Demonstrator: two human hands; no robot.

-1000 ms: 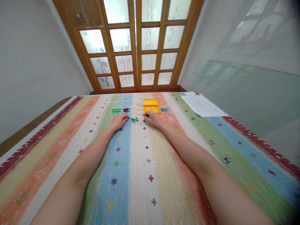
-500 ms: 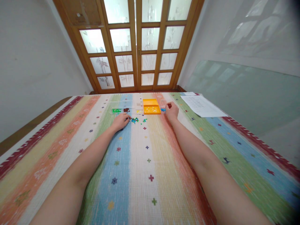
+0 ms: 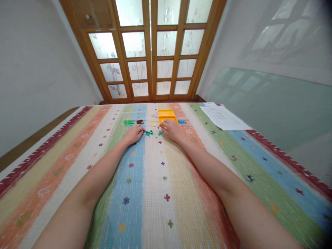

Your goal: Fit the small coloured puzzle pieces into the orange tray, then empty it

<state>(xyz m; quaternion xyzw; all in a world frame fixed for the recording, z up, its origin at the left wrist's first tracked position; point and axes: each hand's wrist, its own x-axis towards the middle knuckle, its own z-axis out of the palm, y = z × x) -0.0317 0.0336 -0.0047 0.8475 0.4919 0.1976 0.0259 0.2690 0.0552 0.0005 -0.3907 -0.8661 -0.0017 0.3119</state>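
Note:
My left hand (image 3: 134,134) rests on the cloth with its fingers loosely apart, their tips at the left edge of a mixed pile of tiny coloured pieces (image 3: 149,133). My right hand (image 3: 171,130) is over a smaller cluster of pieces (image 3: 160,134), thumb and fingers apart, and covers the front of the yellow open box (image 3: 167,113). Clear boxes hold sorted pieces: green pieces (image 3: 129,122), dark brown pieces (image 3: 140,121) and yellow pieces (image 3: 153,123) lie left of the yellow box, blue pieces (image 3: 182,122) right of it. What the pieces are is too small to tell.
A striped tablecloth (image 3: 155,193) covers the table. Printed paper (image 3: 223,117) lies at the far right, with another sheet (image 3: 210,104) behind it. Beyond the table are wooden glazed doors (image 3: 153,58); a glass panel (image 3: 269,103) leans against the right wall.
My right hand has moved left from above the box of blue pieces to the small cluster, its closed fingers now apart. My left hand has stayed by the mixed pile.

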